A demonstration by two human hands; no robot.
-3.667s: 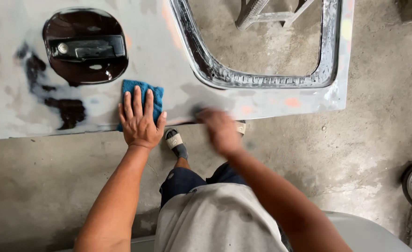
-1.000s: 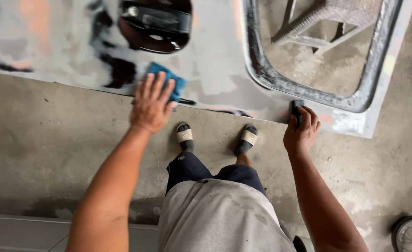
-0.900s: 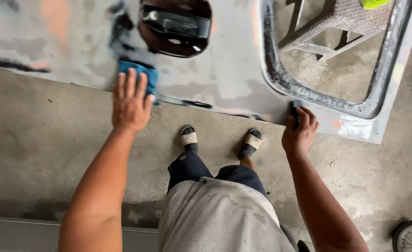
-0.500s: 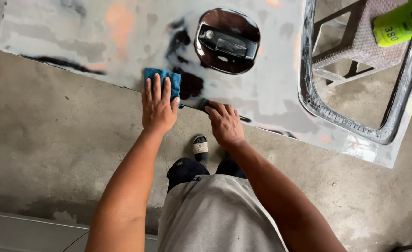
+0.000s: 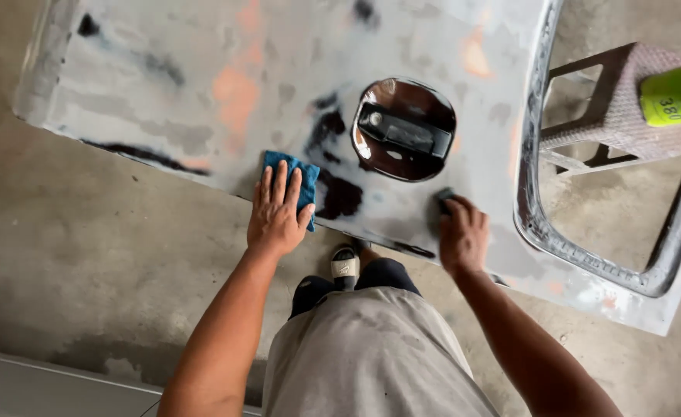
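One car door panel, sanded grey with orange and black patches, lies flat above the concrete floor, long axis running left to right, slightly tilted so the right end sits nearer; its window opening is at the right end. One dark recessed door handle sits mid-panel, its bar pointing left-right with a slight slant. Left hand flat, fingers spread, pressing one blue cloth onto the panel near its near edge, just left of a black patch. Right hand curled around one small dark sanding block, held against the panel just near and right of the handle recess. Two hands, well apart, both on the near strip of the panel. Through the window opening: one woven stool on the floor, far right, and one yellow-green cylinder on top of it, partly cut off. One sandalled foot shows below the panel edge between the arms.
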